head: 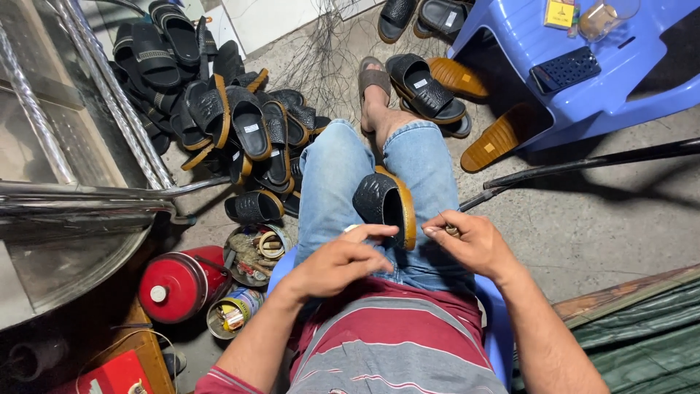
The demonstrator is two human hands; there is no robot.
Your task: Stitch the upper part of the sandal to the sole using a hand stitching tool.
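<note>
A black slide sandal [385, 204] with a tan sole lies on its side on my lap, on blue jeans. My left hand [341, 261] hovers just below it, fingers curled, with a small pale object at the fingertips. My right hand [467, 241] is to the right of the sandal, fingers pinched around a small metallic item that is mostly hidden. Neither hand grips the sandal.
A heap of black sandals [219, 109] lies on the floor to the left. A red canister [179, 283], open tins [233, 310] and a dish of small parts [255, 252] stand near my left knee. A blue plastic stool [583, 66] and more sandals [426, 87] are ahead.
</note>
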